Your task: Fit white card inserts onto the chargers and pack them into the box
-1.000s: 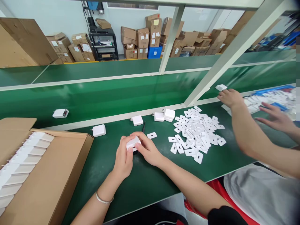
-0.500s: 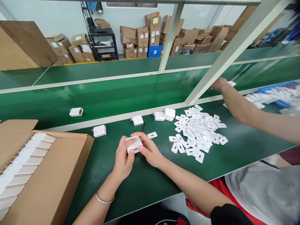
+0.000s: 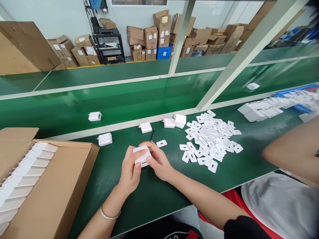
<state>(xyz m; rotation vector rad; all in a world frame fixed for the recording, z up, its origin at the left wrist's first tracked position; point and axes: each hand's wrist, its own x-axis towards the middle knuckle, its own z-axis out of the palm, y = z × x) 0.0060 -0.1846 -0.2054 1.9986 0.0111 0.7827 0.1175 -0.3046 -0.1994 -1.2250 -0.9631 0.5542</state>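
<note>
1. The left grip (image 3: 131, 171) and the right grip (image 3: 159, 162) are both grasping one white charger (image 3: 142, 156), held between them over the green counter (image 3: 154, 196).
2. A single white plate (image 3: 161, 143) lies just beyond the right grip.
3. A pile of white plates (image 3: 211, 141) lies further to its right, and a cardboard box (image 3: 62, 186) stands left of the left grip.

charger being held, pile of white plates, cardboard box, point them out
charger (image 3: 142, 155), head view, white top face
pile of white plates (image 3: 211, 139), head view, middle of the heap
cardboard box (image 3: 62, 186), head view, bare brown panel
</note>
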